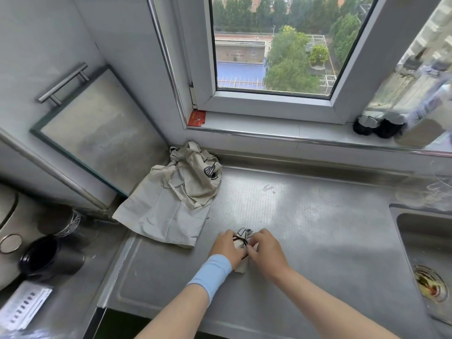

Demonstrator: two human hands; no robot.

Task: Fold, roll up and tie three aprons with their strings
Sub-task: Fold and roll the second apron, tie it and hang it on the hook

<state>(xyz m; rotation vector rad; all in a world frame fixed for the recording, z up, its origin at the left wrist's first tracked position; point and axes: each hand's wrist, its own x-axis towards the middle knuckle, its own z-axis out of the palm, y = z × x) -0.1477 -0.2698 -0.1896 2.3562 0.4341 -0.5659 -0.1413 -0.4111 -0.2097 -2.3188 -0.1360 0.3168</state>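
One rolled apron (242, 237); one heap of loose aprons (171, 204), number unclear; two hands, left hand (227, 247) and right hand (266, 249); one black cup (49, 258); one sink (411, 231); two dark-capped bottles (367, 126).

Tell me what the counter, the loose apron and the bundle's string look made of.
Counter: brushed stainless steel, dull grey sheen, embossed dots.
Loose apron: matte beige woven cloth, probably cotton; creased.
String on rolled apron: thin dark cord, fibre unclear.
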